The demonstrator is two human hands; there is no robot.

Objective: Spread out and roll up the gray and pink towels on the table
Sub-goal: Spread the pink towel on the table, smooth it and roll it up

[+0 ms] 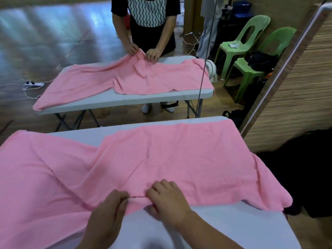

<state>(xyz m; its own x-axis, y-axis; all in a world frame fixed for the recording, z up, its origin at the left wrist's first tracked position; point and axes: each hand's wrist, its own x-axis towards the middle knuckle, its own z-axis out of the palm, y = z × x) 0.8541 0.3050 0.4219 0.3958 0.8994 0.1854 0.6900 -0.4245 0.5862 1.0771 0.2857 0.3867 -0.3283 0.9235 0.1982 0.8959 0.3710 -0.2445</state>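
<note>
Pink towel (179, 159) lies spread over the white counter (233, 221), its long axis running left to right along the counter's length. Its left end spills past the near left edge and its right end drapes over the counter's right end. It is not flat: the right part overlaps the left along a slanting edge, and creases fan out from the middle of the near hem.

Ahead, just past the counter's far edge, stands a mirror (45, 42) that repeats the counter, the towel and the person standing behind it. 2 green chairs (242, 42) show in the reflection, the nearer one carrying a dark bundle. A woven wall panel (296, 105) rises to the right, with a dark heap (305, 168) on the floor below it. Nothing rests on the towel but the 2 hands.

The left hand (106, 211) and right hand (167, 198) sit close together at the middle of the near hem. Each grip is closed on cloth: the left pinches a small ridge of hem between thumb and curled fingers, and the right has its fingers curled over the hem just beside it. The rest of the towel stretches away from both grips, forward and out to either side.
</note>
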